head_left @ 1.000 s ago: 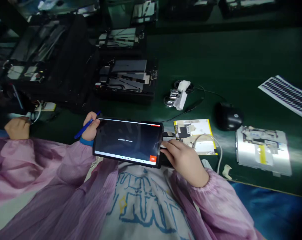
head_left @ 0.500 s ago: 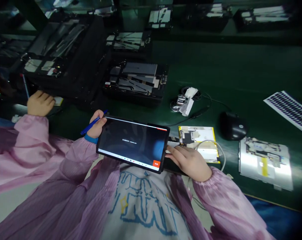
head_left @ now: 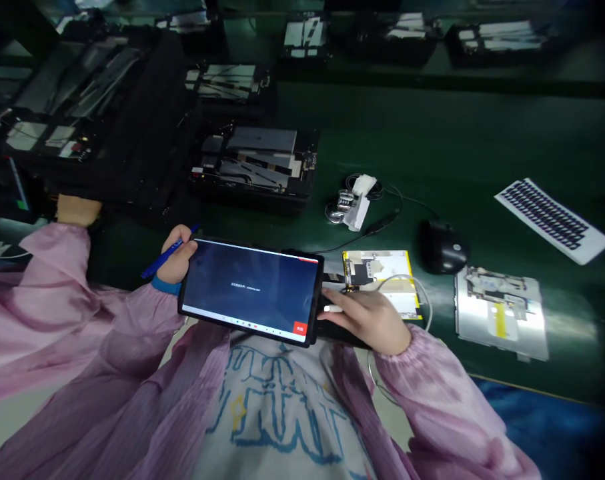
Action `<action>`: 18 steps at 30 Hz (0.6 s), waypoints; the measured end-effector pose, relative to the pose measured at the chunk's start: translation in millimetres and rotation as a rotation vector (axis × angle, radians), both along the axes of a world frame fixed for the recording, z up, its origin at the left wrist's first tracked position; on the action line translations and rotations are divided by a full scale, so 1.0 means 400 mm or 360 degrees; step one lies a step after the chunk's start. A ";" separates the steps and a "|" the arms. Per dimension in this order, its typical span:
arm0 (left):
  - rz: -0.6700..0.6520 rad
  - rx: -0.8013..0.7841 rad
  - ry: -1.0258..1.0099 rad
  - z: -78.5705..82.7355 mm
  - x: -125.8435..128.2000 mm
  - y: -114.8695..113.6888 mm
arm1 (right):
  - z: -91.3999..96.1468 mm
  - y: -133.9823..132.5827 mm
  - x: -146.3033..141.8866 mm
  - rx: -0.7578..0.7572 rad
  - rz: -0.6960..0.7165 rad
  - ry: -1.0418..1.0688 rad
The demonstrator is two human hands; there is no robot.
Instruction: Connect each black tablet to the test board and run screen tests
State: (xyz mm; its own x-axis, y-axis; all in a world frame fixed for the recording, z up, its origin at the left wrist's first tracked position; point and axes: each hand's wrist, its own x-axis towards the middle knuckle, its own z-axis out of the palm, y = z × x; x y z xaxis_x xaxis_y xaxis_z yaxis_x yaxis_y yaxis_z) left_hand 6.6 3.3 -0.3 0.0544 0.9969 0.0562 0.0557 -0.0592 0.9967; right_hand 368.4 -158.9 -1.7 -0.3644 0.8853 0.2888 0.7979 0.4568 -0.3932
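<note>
A black tablet with a lit dark screen and a red button at its lower right corner is propped over my lap at the table's front edge. My left hand is closed round a blue pen and steadies the tablet's left edge. My right hand is at the tablet's right edge, fingers pinched on the white plug of a white cable. Just beyond that hand lies an open device back with yellow tape.
On the green table are a black mouse, a silver opened device, a sticker sheet, a small cable bundle and black trays of opened tablets. Another person's hand in a pink sleeve rests at the left.
The view has shifted slightly. My right hand has slid along the tablet's right edge and the white plug now shows at its fingertips. The other person's hand has moved further along the table.
</note>
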 end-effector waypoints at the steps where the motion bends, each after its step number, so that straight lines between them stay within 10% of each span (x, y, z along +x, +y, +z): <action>1: 0.0003 -0.0006 -0.0017 0.000 0.000 0.000 | 0.006 0.001 0.009 0.0020 -0.0066 0.0021; 8: -0.0009 0.0052 0.0102 -0.003 -0.009 0.005 | 0.051 0.111 0.053 0.0142 -0.0813 -0.0256; 14: 0.0024 0.0096 0.0100 0.010 0.001 0.007 | 0.015 0.246 0.004 -0.0107 -0.0019 -0.0451; 18: -0.0003 0.0176 0.0136 0.015 0.006 0.005 | 0.026 0.255 -0.004 -0.0286 -0.0151 -0.0128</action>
